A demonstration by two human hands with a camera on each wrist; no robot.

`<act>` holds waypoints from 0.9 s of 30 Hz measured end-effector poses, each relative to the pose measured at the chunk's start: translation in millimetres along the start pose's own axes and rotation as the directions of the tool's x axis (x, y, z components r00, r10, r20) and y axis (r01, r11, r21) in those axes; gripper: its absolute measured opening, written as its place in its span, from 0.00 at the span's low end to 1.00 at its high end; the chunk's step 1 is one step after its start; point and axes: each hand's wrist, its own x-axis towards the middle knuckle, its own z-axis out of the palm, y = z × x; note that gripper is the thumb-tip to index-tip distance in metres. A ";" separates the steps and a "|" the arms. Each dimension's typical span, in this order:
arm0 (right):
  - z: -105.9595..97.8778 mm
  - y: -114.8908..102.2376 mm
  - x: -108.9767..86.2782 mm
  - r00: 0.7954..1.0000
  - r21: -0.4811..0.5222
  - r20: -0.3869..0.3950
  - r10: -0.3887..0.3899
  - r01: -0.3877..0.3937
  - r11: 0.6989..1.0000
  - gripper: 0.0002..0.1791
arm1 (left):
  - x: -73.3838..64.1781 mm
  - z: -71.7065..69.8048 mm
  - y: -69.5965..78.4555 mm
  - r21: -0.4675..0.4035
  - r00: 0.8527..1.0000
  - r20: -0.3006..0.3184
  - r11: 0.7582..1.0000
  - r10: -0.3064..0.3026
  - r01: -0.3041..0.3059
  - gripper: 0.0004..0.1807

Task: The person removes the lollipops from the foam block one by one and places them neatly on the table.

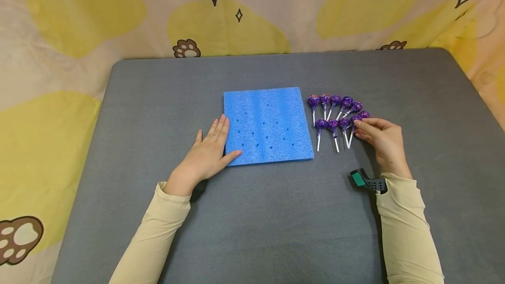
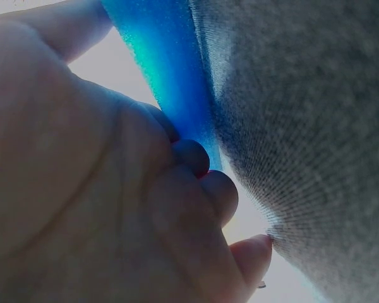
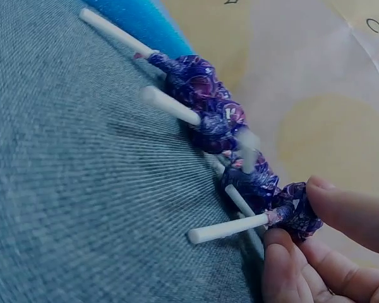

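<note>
A blue foam board (image 1: 268,115) with several small holes lies on the table. My left hand (image 1: 207,150) rests at its left edge, fingers straight, thumb over the near corner; the left wrist view shows the fingertips against the foam's side (image 2: 170,82). To the right of the board, lollipops in purple wrappers lie in two rows, with white sticks toward me. My right hand (image 1: 382,139) pinches the wrapped head of a lollipop (image 3: 297,211) at the right end of the near row, between thumb and fingers. Its white stick (image 3: 227,228) points away from the hand.
The other lollipops (image 1: 332,127) lie close together, some sticks overlapping, between the board and my right hand. A grey cloth covers the table (image 1: 276,222). Behind its far edge hangs a yellow and cream patterned curtain (image 1: 252,30). A black strap with a green patch (image 1: 367,181) sits at my right wrist.
</note>
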 end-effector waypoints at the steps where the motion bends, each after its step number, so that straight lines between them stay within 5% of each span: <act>1: 0.5 0.5 0.4 1.000 -0.017 0.003 -0.002 0.002 1.000 0.03 | -0.5 -0.1 0.0 0.000 1.000 -0.001 1.000 -0.001 0.001 0.47; 11: 3.6 1.0 2.0 1.000 -0.142 0.013 -0.023 0.025 0.990 0.04 | -3.1 0.2 -0.7 -0.008 1.000 -0.005 1.000 -0.006 0.006 0.48; 27: -3.4 -4.3 -6.8 0.996 -0.142 -0.050 -0.073 0.065 0.988 0.03 | -2.4 0.1 0.6 0.000 1.000 0.018 1.000 -0.007 0.007 0.47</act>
